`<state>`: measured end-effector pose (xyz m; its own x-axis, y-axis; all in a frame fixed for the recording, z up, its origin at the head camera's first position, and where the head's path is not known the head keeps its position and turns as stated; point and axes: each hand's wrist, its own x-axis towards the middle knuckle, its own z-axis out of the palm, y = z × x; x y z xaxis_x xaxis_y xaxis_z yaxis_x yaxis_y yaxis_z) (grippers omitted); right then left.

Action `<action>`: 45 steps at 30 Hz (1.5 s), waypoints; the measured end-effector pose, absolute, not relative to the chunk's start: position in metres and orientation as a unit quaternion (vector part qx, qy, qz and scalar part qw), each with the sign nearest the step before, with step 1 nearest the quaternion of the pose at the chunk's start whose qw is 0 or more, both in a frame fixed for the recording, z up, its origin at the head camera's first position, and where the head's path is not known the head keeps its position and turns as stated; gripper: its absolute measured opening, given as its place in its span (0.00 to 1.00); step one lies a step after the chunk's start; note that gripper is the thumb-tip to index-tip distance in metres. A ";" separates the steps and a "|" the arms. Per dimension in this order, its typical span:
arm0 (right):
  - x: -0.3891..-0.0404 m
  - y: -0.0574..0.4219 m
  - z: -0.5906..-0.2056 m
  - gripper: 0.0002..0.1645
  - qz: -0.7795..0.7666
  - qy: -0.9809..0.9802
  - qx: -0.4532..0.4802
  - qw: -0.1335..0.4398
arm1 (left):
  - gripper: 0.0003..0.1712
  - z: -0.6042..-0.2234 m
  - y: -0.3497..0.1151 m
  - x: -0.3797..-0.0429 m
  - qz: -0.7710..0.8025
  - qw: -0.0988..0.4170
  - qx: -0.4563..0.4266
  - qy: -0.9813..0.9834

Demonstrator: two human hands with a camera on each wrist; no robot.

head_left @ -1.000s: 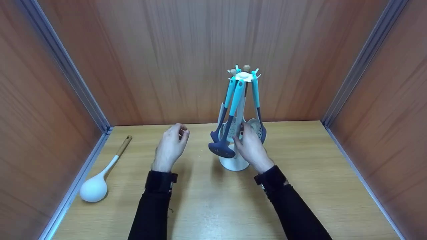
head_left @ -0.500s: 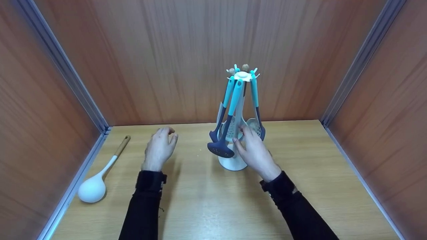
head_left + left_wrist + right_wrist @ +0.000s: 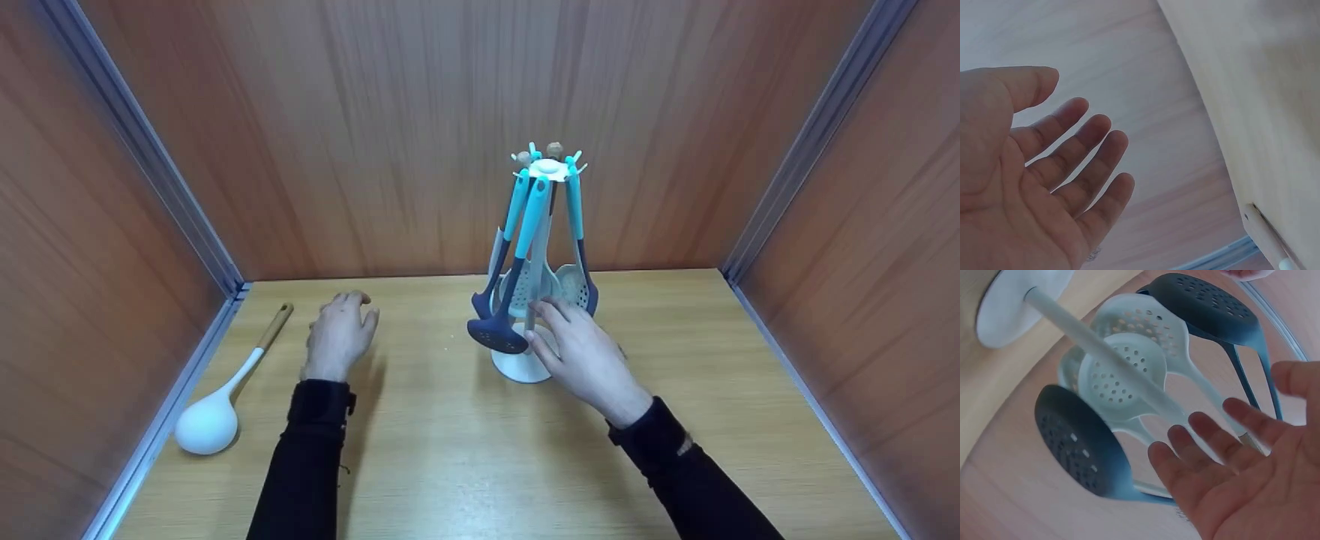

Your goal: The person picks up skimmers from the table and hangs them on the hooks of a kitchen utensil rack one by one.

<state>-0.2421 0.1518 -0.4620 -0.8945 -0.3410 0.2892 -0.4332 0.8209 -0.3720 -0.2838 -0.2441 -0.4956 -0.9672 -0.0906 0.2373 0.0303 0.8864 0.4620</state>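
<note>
A white utensil stand is upright right of centre in the head view. Around its pole hang several utensils, among them a dark blue skimmer with a turquoise handle and a pale perforated skimmer. My right hand is just in front of the pole, its fingers loosely extended and holding nothing. Over the table further left, my left hand has its palm empty and fingers spread apart. To its left lies a white ladle with a wooden handle, whose tip shows in the left wrist view.
A light wooden table lies under everything. The wood-grain back wall rises close behind the stand. Side walls with grey metal corner strips enclose the table left and right.
My right hand has drawn back from the stand's pole, towards me and slightly right, its fingers loosening. My left hand has moved left, towards the ladle. Stand and utensils stay in place.
</note>
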 end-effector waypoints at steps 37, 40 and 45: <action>-0.196 0.181 -0.502 0.42 0.038 -0.930 0.302 0.205 | 0.38 -0.510 -0.336 -0.284 -0.126 -0.002 0.123 -0.984; -0.192 0.182 -0.503 0.43 0.038 -0.931 0.305 0.195 | 0.38 -0.512 -0.342 -0.282 -0.132 -0.013 0.139 -0.981; -0.187 0.181 -0.504 0.43 0.040 -0.934 0.305 0.182 | 0.35 -0.517 -0.351 -0.281 -0.140 -0.016 0.164 -0.976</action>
<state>-0.1869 0.1813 -0.5042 -0.7469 -0.5561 0.3645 -0.5849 0.8102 0.0375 -0.2810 -0.3510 -0.5170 -0.9458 -0.3153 -0.0771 -0.3243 0.9070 0.2687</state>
